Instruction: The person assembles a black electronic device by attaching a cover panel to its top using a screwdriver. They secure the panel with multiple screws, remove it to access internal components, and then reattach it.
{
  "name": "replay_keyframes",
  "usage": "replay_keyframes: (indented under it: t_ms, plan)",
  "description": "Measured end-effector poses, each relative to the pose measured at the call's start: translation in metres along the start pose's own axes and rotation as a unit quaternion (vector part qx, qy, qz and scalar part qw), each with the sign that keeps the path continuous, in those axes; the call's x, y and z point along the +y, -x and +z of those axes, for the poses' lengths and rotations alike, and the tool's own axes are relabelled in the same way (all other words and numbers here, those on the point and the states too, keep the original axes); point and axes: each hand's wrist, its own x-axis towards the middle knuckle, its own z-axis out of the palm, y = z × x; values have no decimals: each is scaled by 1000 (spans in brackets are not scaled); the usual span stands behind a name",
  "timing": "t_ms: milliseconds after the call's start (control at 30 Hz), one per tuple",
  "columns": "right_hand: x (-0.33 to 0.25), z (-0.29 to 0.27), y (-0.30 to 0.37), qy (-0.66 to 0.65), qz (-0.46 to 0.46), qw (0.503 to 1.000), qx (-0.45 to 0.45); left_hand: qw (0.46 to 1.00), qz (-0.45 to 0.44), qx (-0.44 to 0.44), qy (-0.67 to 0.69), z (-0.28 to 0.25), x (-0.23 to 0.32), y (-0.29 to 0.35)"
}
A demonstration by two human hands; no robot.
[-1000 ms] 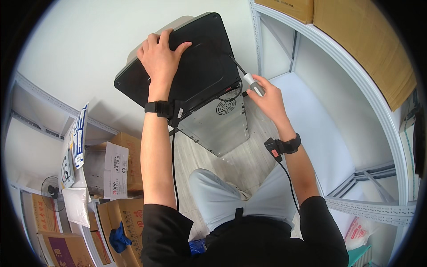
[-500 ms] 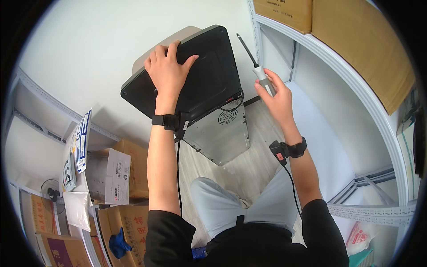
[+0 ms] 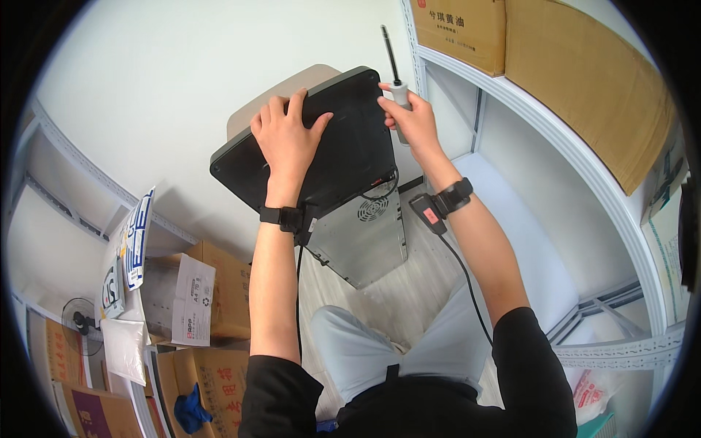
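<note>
My left hand (image 3: pixel 285 150) is closed over the upper left edge of a black panel (image 3: pixel 350 139) with rounded corners. Its fingertips reach the rim, while the thumb lies against the dark face. Behind the panel shows a beige-grey part (image 3: pixel 307 77). A grey metal cabinet (image 3: pixel 358 252) with a round fan vent stands below, a dark cable looping near their join. In my right hand (image 3: pixel 418 128) is a screwdriver (image 3: pixel 399 93) with a grey handle, held by closed fingers. Its dark shaft points up, beside the panel's right edge and apart from the panel.
White metal shelving (image 3: pixel 511 95) curves along the right, bearing cardboard boxes (image 3: pixel 584 80). At left are an open carton (image 3: pixel 193 303), a white packet (image 3: pixel 124 347), a small fan (image 3: pixel 82 325) and a blue cloth (image 3: pixel 191 409). A white wall (image 3: pixel 168 73) rises behind the panel.
My right hand has moved up and left with the screwdriver, closer to the panel's upper right corner. My left hand keeps its place on the panel; the view has shifted slightly.
</note>
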Motion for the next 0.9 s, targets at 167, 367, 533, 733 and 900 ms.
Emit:
replay_keyframes:
  t_ms: [167, 367, 533, 733, 900]
  plan:
    - [-2, 25, -14, 153, -32, 986, 57, 1000, 1, -4, 12, -4, -4, -1]
    - [-1, 28, -5, 366, -208, 902, 95, 1000, 7, 3, 18, -1, -6, -1]
    - [-6, 25, -14, 372, -255, 888, 91, 999, -8, 1, 45, -2, -3, -1]
    - [-2, 29, -16, 368, -255, 889, 97, 1000, -9, 3, 17, 0, -4, -4]
    - [32, 38, 13, 319, -256, 911, 49, 999, -11, -19, 41, 0, -6, -8]
